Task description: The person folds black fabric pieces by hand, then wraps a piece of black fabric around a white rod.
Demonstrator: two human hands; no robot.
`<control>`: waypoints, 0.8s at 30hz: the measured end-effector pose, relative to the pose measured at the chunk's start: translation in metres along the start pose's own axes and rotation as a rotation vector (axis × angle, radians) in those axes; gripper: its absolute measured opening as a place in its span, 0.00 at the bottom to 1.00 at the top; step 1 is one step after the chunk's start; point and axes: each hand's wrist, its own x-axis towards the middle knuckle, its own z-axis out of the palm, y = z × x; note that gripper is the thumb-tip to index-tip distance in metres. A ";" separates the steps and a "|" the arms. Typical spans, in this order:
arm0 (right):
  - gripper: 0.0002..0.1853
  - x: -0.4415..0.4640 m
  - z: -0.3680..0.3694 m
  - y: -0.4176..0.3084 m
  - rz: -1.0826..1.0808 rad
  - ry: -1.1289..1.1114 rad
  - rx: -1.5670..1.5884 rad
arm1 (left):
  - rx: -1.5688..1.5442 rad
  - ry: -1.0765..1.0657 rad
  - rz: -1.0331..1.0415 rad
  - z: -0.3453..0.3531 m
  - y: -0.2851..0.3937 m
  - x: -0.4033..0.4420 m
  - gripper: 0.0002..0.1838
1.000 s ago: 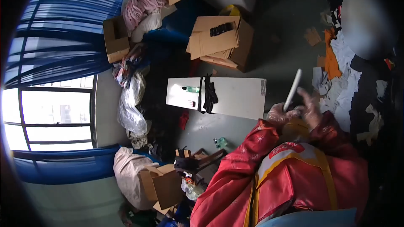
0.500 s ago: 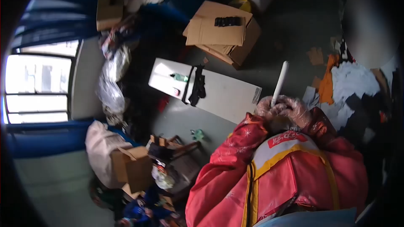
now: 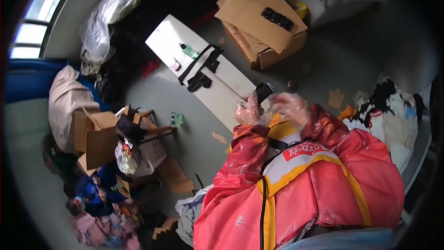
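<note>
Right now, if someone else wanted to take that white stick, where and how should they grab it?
Probably across the shaft near its far end, coming from the side away from the wearer. The white stick is slender and straight, so fingers could close around it; the left hand has the near end, while the far part juts out uncovered.

We wear a red top (image 3: pixel 289 203) with white starbursts (image 3: pixel 240 220), yellow bands (image 3: pixel 357 194) and a red-labelled white panel (image 3: pixel 281 169), plus clear gloves (image 3: pixel 303 104) on left hand (image 3: pixel 248 110) and right hand (image 3: pixel 290 107).
</note>
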 end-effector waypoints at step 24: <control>0.13 0.243 -0.159 -0.087 0.101 -0.335 -0.102 | -0.045 0.201 0.015 0.220 -0.001 0.128 0.14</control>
